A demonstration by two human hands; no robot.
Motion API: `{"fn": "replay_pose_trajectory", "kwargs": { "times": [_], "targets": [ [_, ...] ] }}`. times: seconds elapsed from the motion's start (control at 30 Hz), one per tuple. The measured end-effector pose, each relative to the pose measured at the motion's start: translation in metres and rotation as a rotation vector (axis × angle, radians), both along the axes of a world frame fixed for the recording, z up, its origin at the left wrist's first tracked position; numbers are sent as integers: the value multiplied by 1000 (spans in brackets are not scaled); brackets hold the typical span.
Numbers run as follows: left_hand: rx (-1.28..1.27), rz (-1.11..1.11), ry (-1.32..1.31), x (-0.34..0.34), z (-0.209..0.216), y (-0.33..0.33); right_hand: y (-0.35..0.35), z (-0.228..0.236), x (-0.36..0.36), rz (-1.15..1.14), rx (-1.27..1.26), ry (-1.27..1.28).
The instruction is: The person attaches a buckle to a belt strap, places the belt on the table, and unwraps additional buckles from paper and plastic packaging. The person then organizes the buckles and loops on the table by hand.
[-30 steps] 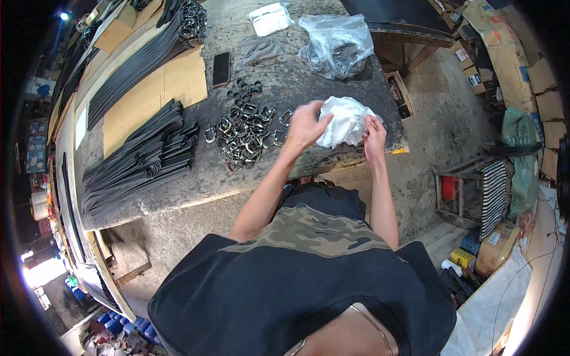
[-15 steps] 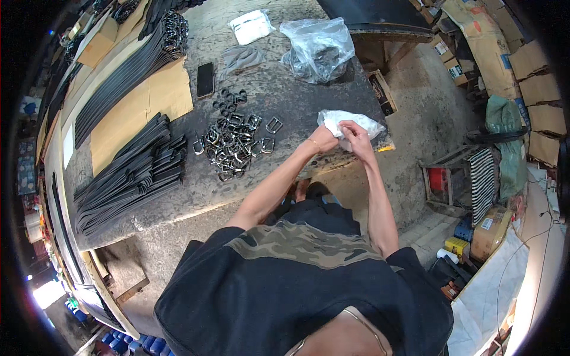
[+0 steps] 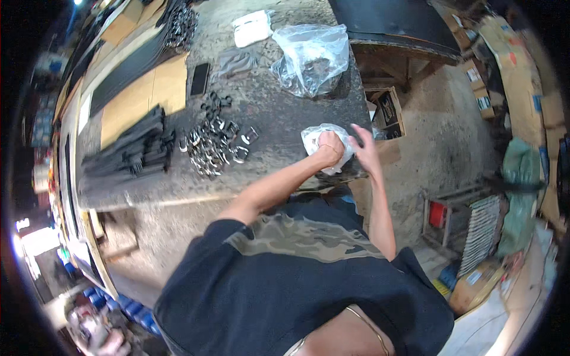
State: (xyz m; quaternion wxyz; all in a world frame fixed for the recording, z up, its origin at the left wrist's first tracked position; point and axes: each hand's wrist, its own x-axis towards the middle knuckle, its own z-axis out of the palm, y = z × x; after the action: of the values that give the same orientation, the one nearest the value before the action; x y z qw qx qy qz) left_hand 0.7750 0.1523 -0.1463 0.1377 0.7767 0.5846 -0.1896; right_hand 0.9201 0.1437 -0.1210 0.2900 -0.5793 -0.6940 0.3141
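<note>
My left hand (image 3: 331, 148) is closed in a fist on a small white plastic bag (image 3: 310, 137) near the table's right edge. What lies inside that bag is hidden. Just to its right, my right hand (image 3: 365, 149) is raised with fingers apart, holding nothing that I can see. Left of the bag, a heap of shiny metal buckles (image 3: 208, 148) lies loose, with small black rings (image 3: 217, 102) behind it. Farther left rests a stack of black straps (image 3: 127, 151).
On the dark worktable (image 3: 267, 127), a large clear plastic bag (image 3: 312, 56) stands at the back beside a white packet (image 3: 252, 28). A phone (image 3: 200, 79) lies by the cardboard sheet (image 3: 145, 89). An open box (image 3: 386, 113) sits below the right edge.
My right hand has come off the small bag and spread its fingers. My left fist now presses onto the bag's middle. The whole view has shifted slightly.
</note>
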Motion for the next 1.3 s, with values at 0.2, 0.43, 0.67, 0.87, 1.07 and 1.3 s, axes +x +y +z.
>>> {"fn": "replay_pose_trajectory", "kwargs": {
  "times": [0.2,0.43,0.67,0.87,1.07,1.3],
  "targets": [
    [-18,66,-107,36,-29,-8,22,-8,-3,432,-271,273],
    [-64,198,37,72,-14,-25,34,46,18,507,59,142],
    [-305,359,-78,76,47,-29,47,24,43,522,-223,378],
    [-129,389,-376,41,80,-36,49,20,46,487,-416,463],
    [450,392,-633,31,118,-46,48,29,39,312,-578,550],
    [686,825,-779,-16,101,-58,45,24,43,302,-435,616]
  ]
}}
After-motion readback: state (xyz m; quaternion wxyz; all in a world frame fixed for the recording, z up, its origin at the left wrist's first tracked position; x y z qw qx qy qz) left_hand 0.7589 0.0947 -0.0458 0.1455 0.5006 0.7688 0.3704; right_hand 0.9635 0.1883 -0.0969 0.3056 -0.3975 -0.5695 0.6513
